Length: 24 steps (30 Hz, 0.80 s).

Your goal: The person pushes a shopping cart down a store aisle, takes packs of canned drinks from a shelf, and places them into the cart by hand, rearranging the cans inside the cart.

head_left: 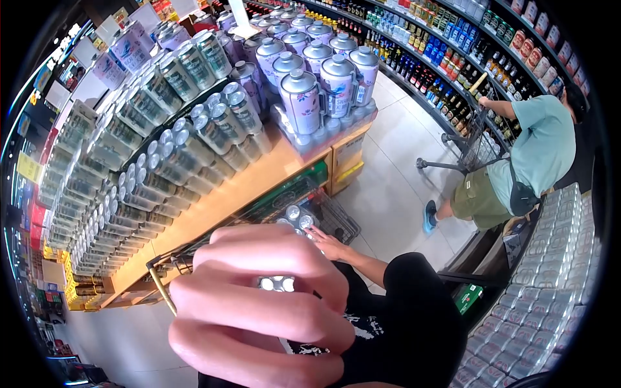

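On the far side I see purple canisters [299, 108], smooth and glossy like painted metal, with silvery lids. To their left, rows of metal cans [223, 124] look shiny under clear plastic film. Beneath runs a smooth, pale wood table [242, 189] with a soft sheen. Near the middle, I make out silver cans [294, 212] with bright, reflective metal tops in a metal-wire cart [347, 224]. The floor [394, 171] is smooth, lightly glossy tile. At right, stacked cans [517, 320] gleam under clear plastic. The near black shirt [420, 294] appears to me as matt cloth.
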Motion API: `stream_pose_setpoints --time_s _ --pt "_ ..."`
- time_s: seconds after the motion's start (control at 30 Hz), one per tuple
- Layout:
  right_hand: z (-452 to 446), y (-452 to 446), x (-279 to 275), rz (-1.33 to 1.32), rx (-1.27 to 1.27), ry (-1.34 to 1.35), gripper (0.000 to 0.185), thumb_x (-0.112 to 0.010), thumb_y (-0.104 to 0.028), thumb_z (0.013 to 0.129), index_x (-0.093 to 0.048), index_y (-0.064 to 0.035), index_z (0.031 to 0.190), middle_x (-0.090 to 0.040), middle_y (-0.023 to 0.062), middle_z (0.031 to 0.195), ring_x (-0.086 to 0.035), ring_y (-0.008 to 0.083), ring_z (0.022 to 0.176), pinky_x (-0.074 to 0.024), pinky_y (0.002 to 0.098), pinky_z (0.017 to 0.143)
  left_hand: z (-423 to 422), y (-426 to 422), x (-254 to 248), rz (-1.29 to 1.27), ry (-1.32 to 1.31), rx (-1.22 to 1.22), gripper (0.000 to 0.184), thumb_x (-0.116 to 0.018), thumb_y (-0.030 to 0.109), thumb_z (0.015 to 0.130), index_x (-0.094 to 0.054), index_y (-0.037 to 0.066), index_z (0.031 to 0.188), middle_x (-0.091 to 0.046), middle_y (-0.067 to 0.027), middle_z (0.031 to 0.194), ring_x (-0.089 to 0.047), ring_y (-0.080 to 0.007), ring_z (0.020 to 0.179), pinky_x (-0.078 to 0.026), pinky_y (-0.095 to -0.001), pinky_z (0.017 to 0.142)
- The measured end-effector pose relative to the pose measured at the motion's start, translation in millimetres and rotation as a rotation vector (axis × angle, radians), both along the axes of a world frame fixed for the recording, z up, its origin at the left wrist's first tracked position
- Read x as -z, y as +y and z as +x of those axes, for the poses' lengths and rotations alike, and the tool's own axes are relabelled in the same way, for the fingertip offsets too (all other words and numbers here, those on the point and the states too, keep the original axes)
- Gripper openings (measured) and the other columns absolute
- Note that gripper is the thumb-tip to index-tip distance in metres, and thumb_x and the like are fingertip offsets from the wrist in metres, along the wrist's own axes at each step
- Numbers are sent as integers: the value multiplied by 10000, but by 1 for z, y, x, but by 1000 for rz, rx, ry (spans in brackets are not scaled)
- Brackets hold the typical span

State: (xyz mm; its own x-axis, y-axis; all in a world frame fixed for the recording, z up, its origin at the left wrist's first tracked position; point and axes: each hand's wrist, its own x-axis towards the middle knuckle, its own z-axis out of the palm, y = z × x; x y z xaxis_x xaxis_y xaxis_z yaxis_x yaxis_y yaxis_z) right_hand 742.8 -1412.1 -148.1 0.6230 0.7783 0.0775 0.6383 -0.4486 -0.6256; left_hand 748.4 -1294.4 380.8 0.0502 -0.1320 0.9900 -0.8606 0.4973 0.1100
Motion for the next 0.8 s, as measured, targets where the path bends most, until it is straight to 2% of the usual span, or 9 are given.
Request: stream_pose_setpoints --time_s 0.1,0.17,0.23,0.27,0.37,0.5,0.57,0.6,0.8 --pt "2 -2 6 74 -20 0 989 -785 -46 519 -380 -225 1403 -109 90 1555 -69 317 1434 -369 432 1048 -2 4 0 39 -13 -3 549 -598 537 843 -626 26 645 -596 -73 633 -512 -171 536 -413 -213 445" --pt "-2 -8 -47 70 2 230 991 -784 -44 521 -376 -221 1407 -114 90 1554 -68 317 1434 -363 434 1054 -2 7 -11 113 -31 -27 521 -593 503 866 -629 25 659 -599 -82 632 -517 -174 536 -416 -220 445" --pt "1 -2 -33 -58 -28 89 992 -785 -49 522 -375 -217 1410 -116 92 1553 -68 316 1434 -341 432 1074 -24 17 -25 320 239 -142 473 -600 456 882 -597 106 564 -602 5 612 -524 -128 559 -366 -197 457" --pt "0 -1 -26 -34 -27 73 989 -785 -54 524 -377 -217 1409 -114 92 1553 -68 315 1434 -336 431 1077 -35 22 -31 430 366 -200 471 -604 433 890 -582 147 517 -604 49 602 -527 -106 571 -342 -186 463" --pt "-2 -4 -25 22 -15 55 973 -786 -76 531 -385 -221 1406 -107 86 1556 -67 310 1435 -321 426 1087 -33 19 -27 332 278 -122 427 -604 376 902 -593 143 544 -607 51 583 -515 -111 517 -345 -171 449" --pt "-2 -4 -30 -18 -22 84 936 -784 -129 565 -386 -224 1407 -105 81 1558 -61 309 1436 -338 429 1071 -52 16 -37 365 372 -384 298 -659 287 834 -599 130 588 -588 22 590 -500 -117 507 -353 -199 414" --pt "0 -3 -32 5 -35 101 903 -782 -169 593 -390 -227 1405 -98 80 1559 -55 310 1437 -344 441 1063 -48 17 -42 423 181 -539 195 -702 227 772 -602 117 647 -576 1 617 -479 -122 504 -354 -212 396" --pt "0 0 -32 4 -38 107 899 -781 -172 596 -390 -227 1404 -98 80 1559 -54 310 1437 -344 443 1062 -45 19 -42 433 106 -567 179 -695 219 777 -597 118 667 -574 -3 632 -480 -124 513 -357 -214 404" --pt "-2 3 -35 -48 -47 115 877 -775 -194 616 -392 -231 1404 -96 80 1559 -50 311 1437 -346 455 1056 -46 37 -33 423 -41 -466 96 -649 171 803 -570 120 786 -563 -24 724 -487 -134 572 -375 -229 456"
